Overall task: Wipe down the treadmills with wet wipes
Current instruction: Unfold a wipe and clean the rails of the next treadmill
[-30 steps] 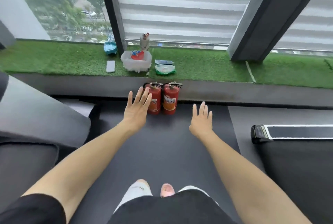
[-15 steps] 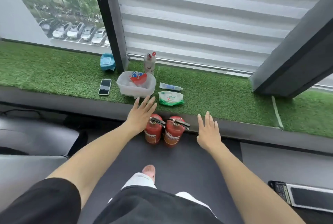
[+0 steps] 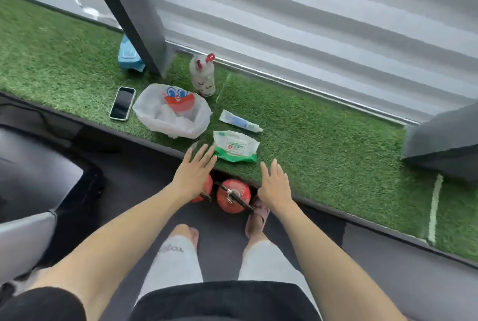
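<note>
The person is closing on the turf ledge (image 3: 336, 165): both hands, a second ago hanging over the dark floor, are now reaching its front edge. The left hand (image 3: 195, 173) is extending, fingers straight and spread, holding nothing, its fingertips just beside the wet wipes pack (image 3: 235, 146). The right hand (image 3: 275, 186) is likewise released and empty, lower right of the pack. The pack is lying flat at frame centre, below the tube (image 3: 240, 120). Fetching a wipe appears to be starting; wiping is not yet under way.

Blk short-sleeve top (image 3: 225, 300), bare forearms (image 3: 124, 232), pale trousers (image 3: 176, 263) w/ small lettering on L leg, pink slipper (image 3: 256, 220).
</note>
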Motion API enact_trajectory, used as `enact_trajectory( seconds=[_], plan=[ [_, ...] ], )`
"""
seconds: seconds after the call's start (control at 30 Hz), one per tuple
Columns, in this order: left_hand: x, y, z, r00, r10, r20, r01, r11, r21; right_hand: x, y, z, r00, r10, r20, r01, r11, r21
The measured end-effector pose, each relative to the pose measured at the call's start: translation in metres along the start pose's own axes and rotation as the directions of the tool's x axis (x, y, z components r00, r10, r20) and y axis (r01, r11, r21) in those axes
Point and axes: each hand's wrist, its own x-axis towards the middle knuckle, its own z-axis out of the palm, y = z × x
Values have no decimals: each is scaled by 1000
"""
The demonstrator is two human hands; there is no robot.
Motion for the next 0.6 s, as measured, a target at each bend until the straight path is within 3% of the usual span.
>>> enact_trajectory(
  seconds=[0.2,0.4,0.6],
  plan=[
    [77,18,12,988,-3,155,32,983,-181,83,6,1,979,-143,148,143,990,12],
    [156,2,42,972,151,178,-124,980,-157,161,3,36,978,-103,181,105,994,0],
    [211,-33,91,956,153,249,-81,957,-277,226,-26,79,983,-88,160,74,993,93]
  ],
)
